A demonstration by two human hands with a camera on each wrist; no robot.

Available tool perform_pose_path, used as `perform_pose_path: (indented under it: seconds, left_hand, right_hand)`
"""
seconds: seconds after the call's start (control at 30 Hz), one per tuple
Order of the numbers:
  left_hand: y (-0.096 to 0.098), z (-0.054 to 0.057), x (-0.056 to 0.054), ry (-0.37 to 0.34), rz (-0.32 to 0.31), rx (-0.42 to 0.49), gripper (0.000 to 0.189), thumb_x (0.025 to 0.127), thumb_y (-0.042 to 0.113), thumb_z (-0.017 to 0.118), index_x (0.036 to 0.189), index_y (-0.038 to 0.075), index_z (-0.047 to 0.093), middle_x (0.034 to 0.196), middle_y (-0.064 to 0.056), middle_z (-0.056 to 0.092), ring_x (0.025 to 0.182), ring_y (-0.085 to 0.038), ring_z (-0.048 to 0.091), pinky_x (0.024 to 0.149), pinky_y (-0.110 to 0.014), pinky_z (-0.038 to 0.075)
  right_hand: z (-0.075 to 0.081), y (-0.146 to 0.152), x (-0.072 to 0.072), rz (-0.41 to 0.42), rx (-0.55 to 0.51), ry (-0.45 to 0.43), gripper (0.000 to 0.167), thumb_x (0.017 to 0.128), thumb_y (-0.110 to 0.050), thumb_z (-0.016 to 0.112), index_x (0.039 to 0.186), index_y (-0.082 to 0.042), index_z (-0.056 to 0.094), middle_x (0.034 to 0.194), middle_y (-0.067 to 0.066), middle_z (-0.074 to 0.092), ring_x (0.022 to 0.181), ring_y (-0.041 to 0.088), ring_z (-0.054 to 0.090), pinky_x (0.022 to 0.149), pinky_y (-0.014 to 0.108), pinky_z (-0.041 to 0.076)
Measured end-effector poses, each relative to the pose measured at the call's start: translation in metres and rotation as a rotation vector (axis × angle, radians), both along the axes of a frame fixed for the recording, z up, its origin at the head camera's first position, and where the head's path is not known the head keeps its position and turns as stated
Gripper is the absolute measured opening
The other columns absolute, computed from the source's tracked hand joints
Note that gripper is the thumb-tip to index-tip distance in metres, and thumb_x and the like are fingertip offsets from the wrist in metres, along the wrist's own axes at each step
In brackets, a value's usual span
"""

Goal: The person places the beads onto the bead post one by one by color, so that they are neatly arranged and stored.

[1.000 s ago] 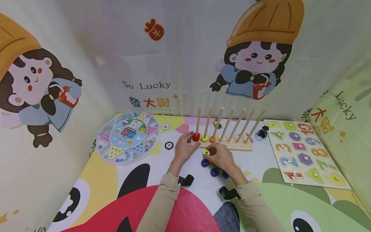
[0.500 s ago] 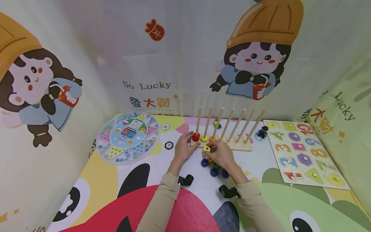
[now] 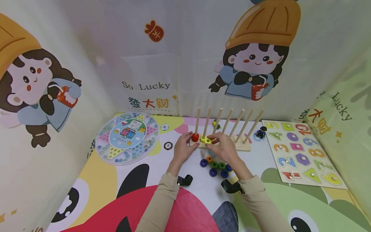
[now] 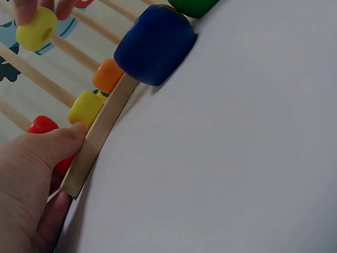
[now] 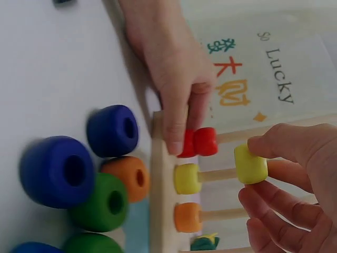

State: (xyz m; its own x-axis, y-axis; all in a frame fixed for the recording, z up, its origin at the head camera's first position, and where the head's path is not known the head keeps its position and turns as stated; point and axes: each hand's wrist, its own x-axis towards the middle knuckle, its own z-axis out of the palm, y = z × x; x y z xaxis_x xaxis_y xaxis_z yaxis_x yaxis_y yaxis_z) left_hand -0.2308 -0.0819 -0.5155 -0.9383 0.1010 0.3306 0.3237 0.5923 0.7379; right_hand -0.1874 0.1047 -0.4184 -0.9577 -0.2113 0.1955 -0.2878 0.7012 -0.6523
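A wooden peg rack (image 3: 243, 146) with a row of upright pegs stands towards the back of the table. My left hand (image 3: 182, 148) grips the left end of its base, thumb in front. Stacked red beads (image 5: 205, 141) sit on the first peg, one yellow bead (image 5: 187, 179) on the second and one orange bead (image 5: 188, 217) on the third. Between thumb and fingertips, my right hand (image 3: 224, 148) pinches another yellow bead (image 5: 251, 164), raised above the base. It overlaps the second peg in the right wrist view.
Loose blue beads (image 3: 213, 172), green beads (image 3: 221, 166) and an orange bead (image 3: 209, 159) lie before the rack. At left is a round marble game board (image 3: 127, 138) beside poker chips (image 3: 168, 146). A number puzzle board (image 3: 304, 154) and toy figure (image 3: 261, 132) are at right.
My right hand has carried the yellow bead up and away from the loose beads to the second peg, uncovering more of the pile. The left hand stays on the rack's end.
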Motion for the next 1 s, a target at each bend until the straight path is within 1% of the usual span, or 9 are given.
perform_pose_path:
  seconds: [0.2,0.47,0.7,0.9,1.0]
  left_hand:
    - [-0.001,0.001,0.001,-0.011,0.000,-0.001,0.054,0.085,0.027,0.079,0.129,-0.001,0.063,0.131,-0.012,0.060,0.110,-0.026,0.060,0.089,-0.032,0.055]
    - [0.000,0.001,0.000,-0.026,0.001,-0.004,0.055,0.085,0.027,0.079,0.129,-0.001,0.063,0.132,-0.012,0.060,0.111,-0.026,0.060,0.090,-0.033,0.054]
    - [0.000,0.001,0.000,-0.021,0.004,-0.010,0.055,0.085,0.027,0.079,0.129,0.000,0.063,0.133,-0.011,0.060,0.108,-0.025,0.060,0.089,-0.035,0.055]
    - [0.000,-0.001,0.000,-0.023,0.009,-0.012,0.055,0.084,0.028,0.079,0.129,0.000,0.063,0.132,-0.010,0.060,0.107,-0.025,0.061,0.088,-0.035,0.054]
    - [0.000,-0.001,0.001,-0.032,0.009,-0.014,0.056,0.085,0.029,0.079,0.130,0.000,0.063,0.133,-0.010,0.060,0.108,-0.025,0.060,0.088,-0.035,0.054]
  right_hand:
    - [0.009,0.000,-0.002,0.007,-0.008,0.090,0.027,0.083,-0.014,0.078,0.106,-0.002,0.074,0.105,0.014,0.071,0.086,0.029,0.070,0.069,0.042,0.058]
    - [0.015,0.001,-0.002,0.007,-0.034,0.143,0.029,0.083,-0.013,0.078,0.108,0.000,0.073,0.105,0.015,0.071,0.087,0.030,0.069,0.073,0.044,0.058]
    - [0.024,0.003,-0.004,0.002,-0.038,0.215,0.029,0.083,-0.012,0.078,0.108,0.001,0.072,0.103,0.015,0.070,0.085,0.028,0.069,0.067,0.040,0.057]
    - [0.031,0.003,-0.008,-0.010,-0.092,0.321,0.026,0.083,-0.008,0.076,0.107,0.002,0.073,0.100,0.016,0.069,0.081,0.028,0.069,0.064,0.040,0.056]
    - [0.036,0.003,-0.010,-0.018,-0.113,0.359,0.026,0.082,-0.006,0.075,0.106,0.002,0.073,0.099,0.016,0.070,0.079,0.029,0.070,0.062,0.041,0.056]
